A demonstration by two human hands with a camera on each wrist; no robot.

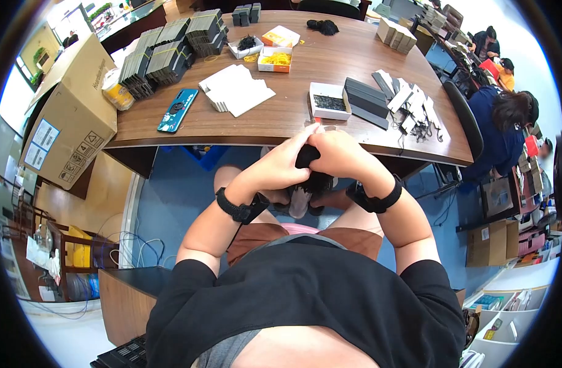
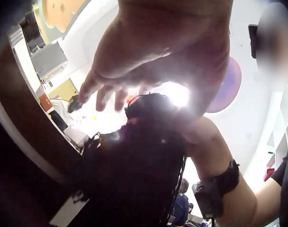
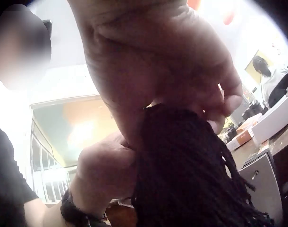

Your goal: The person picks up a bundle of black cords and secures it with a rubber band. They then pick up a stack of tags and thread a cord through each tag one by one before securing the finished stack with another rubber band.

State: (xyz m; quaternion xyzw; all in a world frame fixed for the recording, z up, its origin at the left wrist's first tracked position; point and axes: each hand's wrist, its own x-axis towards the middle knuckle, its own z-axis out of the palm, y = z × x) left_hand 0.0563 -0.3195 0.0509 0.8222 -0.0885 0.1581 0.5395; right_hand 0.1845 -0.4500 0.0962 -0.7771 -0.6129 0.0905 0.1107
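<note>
A thick bundle of black cords [image 1: 318,182] hangs between both hands, just off the table's near edge. My left hand [image 1: 278,162] grips its top from one side, thumb against the cords. From the other side my right hand [image 1: 342,153] holds the same top end, its fingers curled over it in the right wrist view. The hands meet at the fingertips. Loose strands of the black cord bundle [image 3: 182,156] fan out downward in the right wrist view. In the left wrist view the cord bundle [image 2: 134,170] looks dark against bright light, which hides its detail.
On the wooden table [image 1: 354,61] lie a white box of small black pieces [image 1: 330,101], dark grey strips [image 1: 364,101], white tags with black cords [image 1: 413,110], white cards [image 1: 238,92], a phone [image 1: 178,110] and yellow rubber bands [image 1: 276,59]. A carton [image 1: 72,110] stands left.
</note>
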